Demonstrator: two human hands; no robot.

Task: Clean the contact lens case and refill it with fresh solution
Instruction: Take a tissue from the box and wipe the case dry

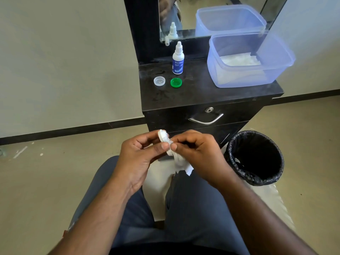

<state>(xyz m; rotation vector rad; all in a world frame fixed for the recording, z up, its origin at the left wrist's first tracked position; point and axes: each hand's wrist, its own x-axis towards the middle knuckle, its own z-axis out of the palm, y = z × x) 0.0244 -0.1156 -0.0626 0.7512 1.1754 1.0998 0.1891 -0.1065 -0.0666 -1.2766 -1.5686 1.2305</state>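
Note:
My left hand pinches the white contact lens case between thumb and fingers, above my lap. My right hand holds a crumpled white tissue pressed against the case's lower end. On the black cabinet top lie a clear cap and a green cap, side by side. Just behind them the white solution bottle stands upright with a blue label and its nozzle tip on.
A translucent blue plastic tub with white tissues inside sits on the cabinet's right side. A black-lined waste bin stands on the floor to my right. A mirror rises behind the cabinet. The drawer has a metal handle.

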